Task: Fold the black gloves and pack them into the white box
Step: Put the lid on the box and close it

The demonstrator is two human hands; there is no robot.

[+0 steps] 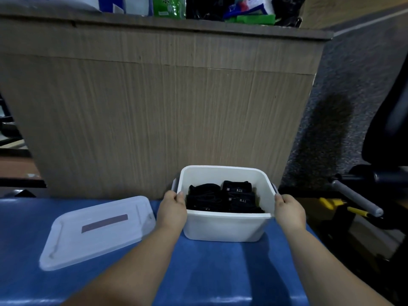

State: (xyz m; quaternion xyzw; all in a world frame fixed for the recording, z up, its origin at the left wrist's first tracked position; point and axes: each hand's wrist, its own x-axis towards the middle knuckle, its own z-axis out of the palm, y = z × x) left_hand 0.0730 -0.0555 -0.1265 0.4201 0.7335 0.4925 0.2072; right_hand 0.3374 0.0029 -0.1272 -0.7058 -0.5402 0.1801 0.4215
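The white box point(225, 226) stands on the blue table point(198, 272), at its far right part. Folded black gloves point(223, 198) lie packed inside it, some showing small white "5.11" labels. My left hand point(172, 209) grips the box's left rim and handle, fingers curled over the edge. On the opposite side my right hand point(290, 209) grips the right rim in the same way. The box's lid point(97, 231) lies flat on the table to the left, apart from the box.
A tall wood-grain cabinet point(159, 107) rises right behind the table, with packages on top of it. To the right, off the table's edge, are a black chair point(388, 129), a grey bar point(355, 195) and yellow-handled tools point(344, 206) above grey carpet.
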